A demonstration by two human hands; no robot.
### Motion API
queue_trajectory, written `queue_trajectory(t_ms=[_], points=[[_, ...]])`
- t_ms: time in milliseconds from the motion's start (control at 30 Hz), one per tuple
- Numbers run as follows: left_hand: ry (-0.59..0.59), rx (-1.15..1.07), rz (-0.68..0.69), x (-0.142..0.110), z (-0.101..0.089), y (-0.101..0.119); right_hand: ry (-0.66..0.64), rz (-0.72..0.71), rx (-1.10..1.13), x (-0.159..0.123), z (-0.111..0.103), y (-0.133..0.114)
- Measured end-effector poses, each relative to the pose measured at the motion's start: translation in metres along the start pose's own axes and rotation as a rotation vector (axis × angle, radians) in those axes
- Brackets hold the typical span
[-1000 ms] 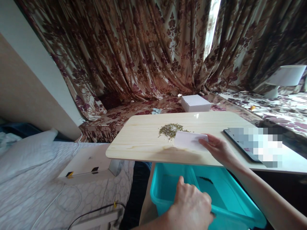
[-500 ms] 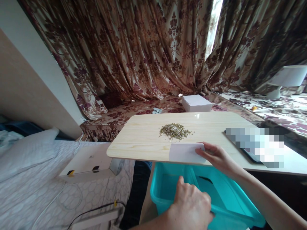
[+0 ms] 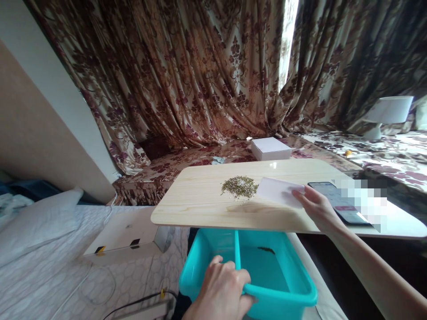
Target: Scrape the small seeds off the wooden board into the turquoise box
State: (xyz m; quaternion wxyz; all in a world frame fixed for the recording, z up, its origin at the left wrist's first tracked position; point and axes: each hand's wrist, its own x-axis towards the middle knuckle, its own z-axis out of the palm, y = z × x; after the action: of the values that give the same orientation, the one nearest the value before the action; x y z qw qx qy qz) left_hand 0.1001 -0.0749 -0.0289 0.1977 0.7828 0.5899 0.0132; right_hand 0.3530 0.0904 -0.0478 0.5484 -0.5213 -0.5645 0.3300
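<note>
The white card [image 3: 278,191] moved forward, between seed pile [image 3: 238,187] and right hand [image 3: 316,206].

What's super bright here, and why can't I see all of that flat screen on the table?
In the head view, a bright strip glares between the curtains; also in the head view, a shiny spot gleams on the tabletop, and blocky squares cover part of the flat screen.

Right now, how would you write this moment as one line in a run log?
left hand: grips teal bin | right hand: holds white card beside grain-like pile | pile: on tabletop
</note>
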Motion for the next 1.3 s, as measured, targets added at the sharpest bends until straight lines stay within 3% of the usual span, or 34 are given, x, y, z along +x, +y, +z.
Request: queue_trajectory(t_ms=[267, 567, 833, 1300], points=[[0.069, 0.020, -0.008, -0.003, 0.006, -0.007, 0.006, -0.099, 0.116, 0.007, 0.024, 0.009], [0.100, 0.032, -0.044, 0.001, 0.010, -0.014, 0.007, -0.140, 0.024, 0.013, 0.030, 0.010], [0.115, 0.040, -0.036, 0.005, 0.010, -0.018, -0.017, -0.104, 0.086, 0.008, 0.029, 0.006], [0.147, 0.013, -0.044, 0.002, 0.014, -0.019, 0.131, -0.006, 0.065, -0.006, 0.027, -0.001]])
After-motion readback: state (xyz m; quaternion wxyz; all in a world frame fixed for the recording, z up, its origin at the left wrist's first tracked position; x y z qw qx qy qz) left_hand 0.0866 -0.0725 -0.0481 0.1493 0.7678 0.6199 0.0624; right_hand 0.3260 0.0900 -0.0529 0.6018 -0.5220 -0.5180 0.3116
